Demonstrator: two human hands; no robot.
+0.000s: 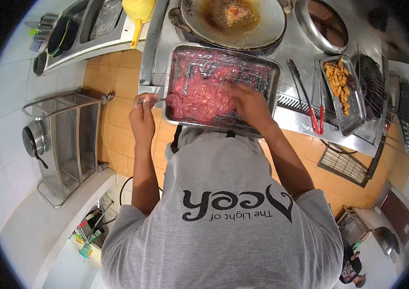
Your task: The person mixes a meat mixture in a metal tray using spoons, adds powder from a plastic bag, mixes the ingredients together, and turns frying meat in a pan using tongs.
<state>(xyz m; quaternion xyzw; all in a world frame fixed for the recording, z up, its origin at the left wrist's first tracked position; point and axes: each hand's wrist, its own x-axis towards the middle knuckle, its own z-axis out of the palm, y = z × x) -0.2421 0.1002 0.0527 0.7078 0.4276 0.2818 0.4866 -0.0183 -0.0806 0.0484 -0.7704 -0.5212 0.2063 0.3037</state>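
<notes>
A metal tray [275, 91] holds a wet pink-red mixture with pale bits [202, 96] and stands at the stove's front edge, close to my body. My left hand [143, 113] is at the tray's left rim, closed on the handle of what looks like a spoon [161, 99]; its far end is in the mixture. Over the right part of the tray is my right hand [250, 103], its fingers blurred and partly hidden, so I cannot tell whether they hold anything. Behind the tray sits a wide pan [274, 29] with oil and a reddish-brown clump in it.
Red-handled tongs [316, 123] lie right of the tray, beside a smaller tray [356, 120] of golden fried pieces. A round metal burner ring [305, 24] is at the back right. A yellow dipper [138, 21] rests at the back left; a metal rack [77, 130] stands on the left.
</notes>
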